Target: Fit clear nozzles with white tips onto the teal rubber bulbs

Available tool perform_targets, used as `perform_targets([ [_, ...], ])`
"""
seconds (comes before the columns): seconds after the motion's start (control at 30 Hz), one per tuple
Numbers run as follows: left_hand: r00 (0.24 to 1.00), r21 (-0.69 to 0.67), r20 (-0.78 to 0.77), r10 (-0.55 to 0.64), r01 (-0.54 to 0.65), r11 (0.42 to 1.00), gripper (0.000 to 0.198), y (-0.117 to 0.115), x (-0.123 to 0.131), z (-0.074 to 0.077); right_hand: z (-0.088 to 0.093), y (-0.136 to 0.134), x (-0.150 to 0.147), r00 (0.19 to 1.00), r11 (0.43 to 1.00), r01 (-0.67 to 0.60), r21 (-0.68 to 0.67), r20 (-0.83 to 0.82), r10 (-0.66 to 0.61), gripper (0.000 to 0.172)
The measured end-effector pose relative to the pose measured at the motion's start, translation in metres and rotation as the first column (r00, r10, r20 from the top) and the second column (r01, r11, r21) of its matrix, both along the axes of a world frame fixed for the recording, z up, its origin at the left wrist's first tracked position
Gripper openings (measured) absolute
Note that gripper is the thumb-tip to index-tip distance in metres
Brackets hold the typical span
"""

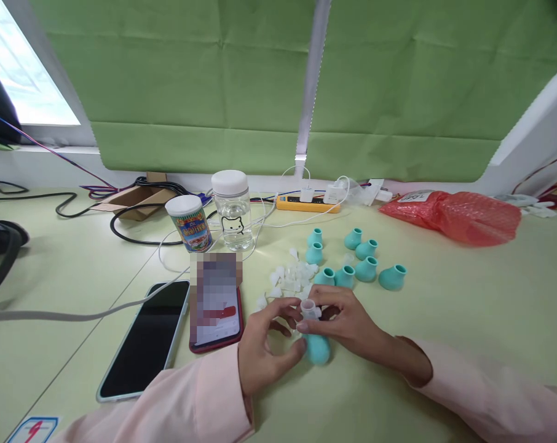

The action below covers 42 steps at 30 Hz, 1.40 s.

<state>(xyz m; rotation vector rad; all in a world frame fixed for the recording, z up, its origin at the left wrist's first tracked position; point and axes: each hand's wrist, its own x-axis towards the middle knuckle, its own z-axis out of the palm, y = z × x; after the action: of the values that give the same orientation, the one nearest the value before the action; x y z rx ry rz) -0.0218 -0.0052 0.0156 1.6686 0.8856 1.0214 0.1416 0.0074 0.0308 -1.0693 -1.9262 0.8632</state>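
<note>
A teal squeeze bulb [318, 351] stands on the table between my hands, with a clear plastic tube [308, 309] at its neck. My left hand [272, 344] curls around its left side, thumb against the bulb and fingers close to the tube. With thumb and fingers, my right hand [345, 320] pinches the tube from the right. Just beyond my hands lies a loose pile of small translucent plastic pieces [290, 280]. Several more teal bulbs with open necks, one of them a bulb [392, 277] on its own at the right, sit behind my right hand.
Left of my hands lie a phone with a lit screen [218, 307] and a dark phone [144, 341], a white cable [98, 315] crossing nearby. Farther back are a printed canister [189, 224], a clear jar [233, 215], an orange power strip [288, 203] and a red plastic bag [463, 218].
</note>
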Motion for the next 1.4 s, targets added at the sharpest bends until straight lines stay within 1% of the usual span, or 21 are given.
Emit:
perform_targets([
  [0.1, 1.0, -0.138, 0.016, -0.003, 0.005, 0.99, 0.048, 0.001, 0.003, -0.001, -0.006, -0.001, -0.001, 0.995, 0.993, 0.041, -0.109, -0.084, -0.05, 0.024],
  [0.17, 1.0, -0.201, 0.024, -0.001, 0.006, 0.98, 0.05, 0.001, 0.004, -0.002, -0.008, -0.002, -0.001, 0.982, 0.977, 0.054, -0.205, -0.166, -0.089, 0.03],
  [0.23, 0.999, -0.202, 0.04, 0.016, -0.008, 0.979, 0.047, 0.0, 0.003, -0.003, -0.007, -0.002, -0.001, 0.959, 0.957, 0.041, -0.288, -0.258, -0.119, 0.037],
  [0.3, 0.996, -0.188, 0.071, 0.053, -0.039, 0.981, 0.04, -0.001, 0.002, -0.004, -0.004, -0.002, 0.0, 0.949, 0.951, 0.019, -0.308, -0.293, -0.114, 0.034],
  [0.33, 0.993, -0.192, 0.096, 0.075, -0.055, 0.98, 0.037, -0.002, 0.001, -0.005, -0.002, -0.001, 0.0, 0.953, 0.957, 0.011, -0.289, -0.287, -0.097, 0.029],
  [0.4, 0.982, -0.225, 0.162, 0.102, -0.064, 0.972, 0.034, -0.003, 0.0, -0.006, 0.001, -0.001, -0.001, 0.965, 0.98, 0.004, -0.198, -0.255, -0.055, 0.018],
  [0.47, 0.971, -0.259, 0.228, 0.075, -0.013, 0.966, 0.032, -0.004, -0.001, -0.006, 0.003, -0.001, -0.001, 0.974, 0.997, -0.018, -0.076, -0.227, 0.0, 0.01],
  [0.53, 0.964, -0.271, 0.266, 0.029, 0.045, 0.962, 0.031, -0.004, 0.0, -0.005, 0.003, -0.001, -0.001, 0.977, 0.997, -0.056, 0.05, -0.203, 0.065, 0.005],
  [0.6, 0.964, -0.27, 0.265, 0.01, 0.064, 0.961, 0.03, -0.004, 0.0, -0.003, 0.003, 0.0, 0.0, 0.978, 0.982, -0.079, 0.172, -0.18, 0.11, 0.006],
  [0.67, 0.965, -0.278, 0.263, 0.018, 0.058, 0.959, 0.03, -0.004, 0.001, -0.002, 0.003, 0.001, 0.001, 0.978, 0.955, -0.081, 0.286, -0.161, 0.131, 0.008],
  [0.8, 0.964, -0.304, 0.266, 0.03, 0.055, 0.951, 0.03, -0.004, 0.001, -0.003, 0.004, 0.003, 0.004, 0.984, 0.87, -0.104, 0.482, -0.076, 0.16, 0.009],
  [0.87, 0.966, -0.311, 0.255, 0.037, 0.046, 0.949, 0.031, -0.004, 0.001, -0.004, 0.006, 0.004, 0.006, 0.984, 0.845, -0.137, 0.517, -0.03, 0.177, 0.008],
  [0.97, 0.963, -0.342, 0.266, 0.036, 0.059, 0.938, 0.034, -0.004, 0.0, -0.004, 0.01, 0.004, 0.007, 0.98, 0.847, -0.181, 0.5, 0.022, 0.197, 0.008],
  [1.03, 0.956, -0.376, 0.291, 0.038, 0.078, 0.923, 0.036, -0.004, 0.0, -0.004, 0.012, 0.004, 0.008, 0.98, 0.843, -0.188, 0.505, 0.047, 0.191, 0.008],
  [1.13, 0.944, -0.428, 0.323, 0.059, 0.09, 0.899, 0.039, -0.004, 0.001, -0.003, 0.013, 0.004, 0.009, 0.982, 0.82, -0.186, 0.542, 0.077, 0.172, 0.009],
  [1.2, 0.941, -0.462, 0.328, 0.08, 0.086, 0.882, 0.042, -0.004, 0.002, -0.002, 0.013, 0.004, 0.01, 0.981, 0.792, -0.194, 0.578, 0.108, 0.161, 0.012],
  [1.27, 0.943, -0.486, 0.315, 0.103, 0.067, 0.872, 0.048, -0.004, 0.003, -0.001, 0.013, 0.004, 0.012, 0.974, 0.752, -0.226, 0.619, 0.168, 0.154, 0.013],
  [1.4, 0.965, -0.464, 0.228, 0.127, -0.007, 0.886, 0.051, -0.003, 0.003, -0.002, 0.015, 0.005, 0.018, 0.931, 0.66, -0.332, 0.674, 0.347, 0.114, 0.012],
])
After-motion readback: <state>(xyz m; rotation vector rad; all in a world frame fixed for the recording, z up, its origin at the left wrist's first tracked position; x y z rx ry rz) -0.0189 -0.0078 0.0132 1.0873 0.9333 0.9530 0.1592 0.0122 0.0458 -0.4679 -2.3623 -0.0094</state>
